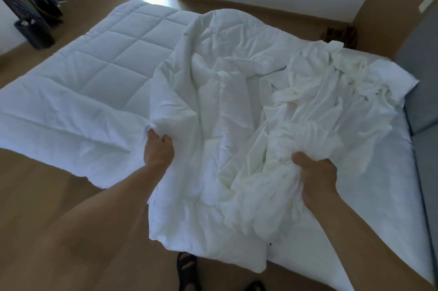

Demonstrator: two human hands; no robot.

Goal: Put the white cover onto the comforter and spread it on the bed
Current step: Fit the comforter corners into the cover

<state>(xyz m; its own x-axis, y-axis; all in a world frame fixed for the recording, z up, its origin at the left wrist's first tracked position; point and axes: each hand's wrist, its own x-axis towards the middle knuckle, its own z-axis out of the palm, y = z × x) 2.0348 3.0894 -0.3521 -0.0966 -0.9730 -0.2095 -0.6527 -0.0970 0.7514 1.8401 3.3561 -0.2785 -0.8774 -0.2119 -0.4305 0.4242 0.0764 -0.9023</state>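
I log 2 grips: left hand (158,148) pinches the wrinkled white fabric cover's (237,106) edge, right hand (315,177) fists its bunched slack, half over the white quilted comforter (94,73) spilling off the low bed (391,207); risk: uneven pulling twists it.

Bunched cover (331,101) blocks rt; flat comforter (99,70) lt clear.
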